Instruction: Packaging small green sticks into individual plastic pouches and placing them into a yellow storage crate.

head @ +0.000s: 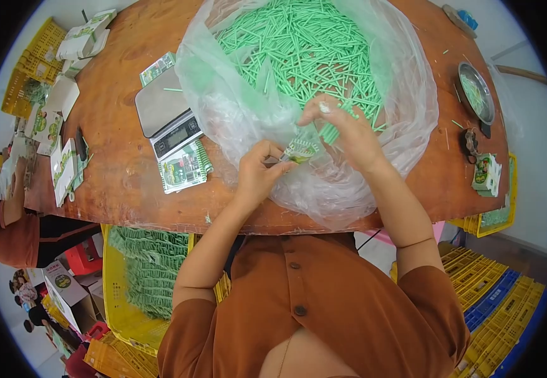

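A large clear plastic bag (408, 108) lies spread open on the wooden table, full of loose green sticks (297, 42). In front of it, my left hand (264, 170) pinches a small printed packet (301, 150) by its lower end. My right hand (346, 127) curls around a bundle of green sticks (330, 133), just above the packet. Its thumb and index finger are close to the packet's upper edge; whether they touch it I cannot tell. Left of my hands stands a digital scale (160, 106), with one stick on its plate.
A stack of flat printed packets (184, 167) lies below the scale. At the right are a metal bowl (475, 92) of sticks and more packets (486, 175). Under the table edge stands a yellow crate (115, 283) of filled green packs. Another person (11, 231) works at the left.
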The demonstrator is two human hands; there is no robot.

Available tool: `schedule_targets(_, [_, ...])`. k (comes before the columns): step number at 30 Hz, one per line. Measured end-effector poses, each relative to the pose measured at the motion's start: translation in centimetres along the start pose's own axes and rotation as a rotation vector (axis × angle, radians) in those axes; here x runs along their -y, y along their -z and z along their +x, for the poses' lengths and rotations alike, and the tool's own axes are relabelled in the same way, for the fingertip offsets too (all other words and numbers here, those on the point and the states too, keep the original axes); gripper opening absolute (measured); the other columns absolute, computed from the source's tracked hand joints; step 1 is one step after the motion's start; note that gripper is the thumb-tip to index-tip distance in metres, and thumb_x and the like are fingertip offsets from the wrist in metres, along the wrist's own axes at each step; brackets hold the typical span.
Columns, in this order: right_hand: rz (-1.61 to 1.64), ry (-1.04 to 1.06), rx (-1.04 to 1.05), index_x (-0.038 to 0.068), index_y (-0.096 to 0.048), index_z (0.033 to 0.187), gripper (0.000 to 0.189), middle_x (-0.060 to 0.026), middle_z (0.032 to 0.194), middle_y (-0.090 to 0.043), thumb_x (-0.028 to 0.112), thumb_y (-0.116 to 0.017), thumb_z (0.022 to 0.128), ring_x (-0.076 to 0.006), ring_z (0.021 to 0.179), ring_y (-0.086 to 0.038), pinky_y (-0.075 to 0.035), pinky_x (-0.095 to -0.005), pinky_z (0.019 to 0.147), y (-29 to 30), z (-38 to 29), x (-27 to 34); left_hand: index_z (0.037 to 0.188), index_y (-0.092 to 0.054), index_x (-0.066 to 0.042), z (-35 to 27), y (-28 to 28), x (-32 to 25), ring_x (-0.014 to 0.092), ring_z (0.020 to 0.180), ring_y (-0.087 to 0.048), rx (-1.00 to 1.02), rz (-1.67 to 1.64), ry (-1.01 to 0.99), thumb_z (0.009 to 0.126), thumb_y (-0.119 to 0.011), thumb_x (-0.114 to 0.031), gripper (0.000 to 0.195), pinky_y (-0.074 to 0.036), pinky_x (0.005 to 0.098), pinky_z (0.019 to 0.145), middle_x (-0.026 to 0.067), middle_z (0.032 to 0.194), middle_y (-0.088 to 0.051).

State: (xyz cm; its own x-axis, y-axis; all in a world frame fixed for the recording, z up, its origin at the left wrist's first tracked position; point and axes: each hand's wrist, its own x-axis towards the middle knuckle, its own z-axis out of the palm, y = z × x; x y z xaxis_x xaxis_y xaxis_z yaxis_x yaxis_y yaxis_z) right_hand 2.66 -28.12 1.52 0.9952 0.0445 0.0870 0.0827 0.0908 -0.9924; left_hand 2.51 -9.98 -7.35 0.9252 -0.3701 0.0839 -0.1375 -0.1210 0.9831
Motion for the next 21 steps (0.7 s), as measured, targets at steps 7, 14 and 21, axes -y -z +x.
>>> schedule_targets(7, [-0.489, -0.099, 0.166, 0.002, -0.052, 0.110, 0.040, -0.0085, 0.108, -0.050, 0.033, -0.046, 0.086, -0.0182, 0.100, -0.045, -0.035, -0.0332, 0.089, -2.3, -0.2, -4.1, 0.077, -0.054, 0.000, -0.2, 0.3, 0.2, 0.006, 0.070, -0.052, -0.009, -0.379, 0.053, 0.073, -0.065, 0.003, 0.012, -0.044, 0.0200, 0.062, 0.0014, 0.077, -0.057])
schedule_targets(14, [-0.208, 0.063, 0.147, 0.001, -0.056, 0.107, 0.033, -0.0086, 0.108, -0.052, 0.027, -0.047, 0.087, -0.0153, 0.092, -0.050, -0.040, -0.0304, 0.082, -1.2, 0.3, 0.3, 0.090, -0.059, 0.002, 0.9, 1.0, -1.5, 0.005, 0.071, -0.052, -0.055, -0.444, -0.003, 0.083, -0.057, -0.006, 0.011, -0.043, 0.0189, 0.062, 0.0016, 0.079, -0.060])
schedule_targets(21, [-0.757, 0.283, -0.303, 0.004, -0.062, 0.096, 0.018, -0.0109, 0.077, -0.063, 0.013, -0.051, 0.084, -0.0166, 0.065, -0.060, -0.047, -0.0275, 0.058, 0.8, 4.6, 2.3, 0.092, -0.062, 0.003, 2.9, 4.5, -4.3, 0.009, 0.071, -0.056, -0.242, -0.107, -0.209, 0.085, -0.054, -0.013, 0.019, -0.045, 0.0225, 0.065, 0.0059, 0.080, -0.063])
